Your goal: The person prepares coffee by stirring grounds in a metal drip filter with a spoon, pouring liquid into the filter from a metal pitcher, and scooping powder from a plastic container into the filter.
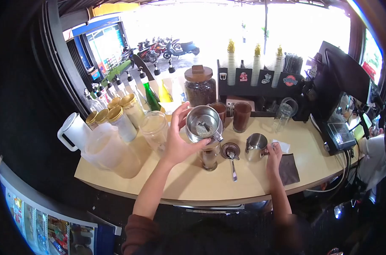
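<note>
My left hand (178, 140) holds a round metal drip filter (202, 123), its open top facing me, above a tall glass (210, 158) on the wooden counter (188, 187). My right hand (275, 154) is closed on the handle of a metal pitcher (256, 147), which stands on the counter. Between the glass and the pitcher lies a small dark dish (230, 151) with a spoon (233, 168) resting on it. Two glass mugs of brown drink stand behind, one a clear mug (242, 117), the other (219, 111) partly hidden by the filter.
Plastic pitchers (112, 151), a clear jar (154, 127) and gold-lidded jars (124, 123) stand left. Behind are pump bottles (150, 94), a wooden-lidded jar (200, 90) and a cup rack (261, 80). A dark cloth (289, 169) and a machine (339, 134) are at right.
</note>
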Available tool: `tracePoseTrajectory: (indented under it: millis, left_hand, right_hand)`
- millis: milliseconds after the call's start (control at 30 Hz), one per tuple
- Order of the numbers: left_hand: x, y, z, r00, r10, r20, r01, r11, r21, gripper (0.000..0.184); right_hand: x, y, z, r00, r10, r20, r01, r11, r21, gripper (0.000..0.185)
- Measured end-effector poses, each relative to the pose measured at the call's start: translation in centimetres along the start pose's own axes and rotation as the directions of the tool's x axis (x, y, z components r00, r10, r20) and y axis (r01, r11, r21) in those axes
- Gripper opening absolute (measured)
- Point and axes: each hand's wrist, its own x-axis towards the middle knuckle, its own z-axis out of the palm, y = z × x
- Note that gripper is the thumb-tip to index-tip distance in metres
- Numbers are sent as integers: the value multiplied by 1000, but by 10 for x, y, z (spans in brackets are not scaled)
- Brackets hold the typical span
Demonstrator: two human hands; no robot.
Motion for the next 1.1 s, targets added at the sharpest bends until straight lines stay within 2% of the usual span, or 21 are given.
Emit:
tracePoseTrajectory:
  millis: [100, 367, 500, 700, 833, 900, 933, 1000, 1033, 1100]
  left_hand:
    - [-2, -7, 1, 996, -87, -10, 85, 991, -98, 102]
    - [-5, -20, 11, 995, -96, 14, 96, 969, -229, 103]
    - [-9, -27, 12, 991, -130, 34, 135, 970, -201, 102]
    - [-13, -27, 12, 989, -134, 65, 145, 968, -206, 100]
    - [-15, -27, 15, 992, -113, 57, 123, 968, -217, 98]
    - [-17, -23, 14, 997, -68, 27, 70, 990, -118, 95]
    - [-19, -22, 12, 998, -65, 21, 67, 990, -121, 95]
    - [-23, -22, 3, 999, 35, -31, -37, 997, -69, 88]
    - [-28, -19, -6, 998, 37, -45, -40, 997, -63, 88]
    - [-43, -15, -29, 979, 142, -147, -140, 990, 25, 80]
  right_hand:
    - [3, 10, -12, 999, -21, -33, 18, 996, -82, 17]
    - [5, 12, -17, 996, -84, 0, 83, 981, -173, 15]
    - [9, 15, -16, 997, -79, -21, 76, 988, -131, 15]
    - [8, 14, -19, 996, -92, -11, 88, 978, -188, 13]
    - [5, 13, -19, 989, -144, 43, 151, 958, -246, 12]
    - [4, 10, -17, 985, -162, 57, 171, 948, -269, 11]
    - [2, 7, -15, 984, -177, 30, 177, 932, -317, 11]
    - [-4, -2, -9, 980, -199, 17, 191, 914, -359, 13]
    - [-8, -10, -7, 951, -310, 7, 276, 837, -472, 14]
    - [-4, -15, -12, 867, -496, 52, 414, 658, -628, 16]
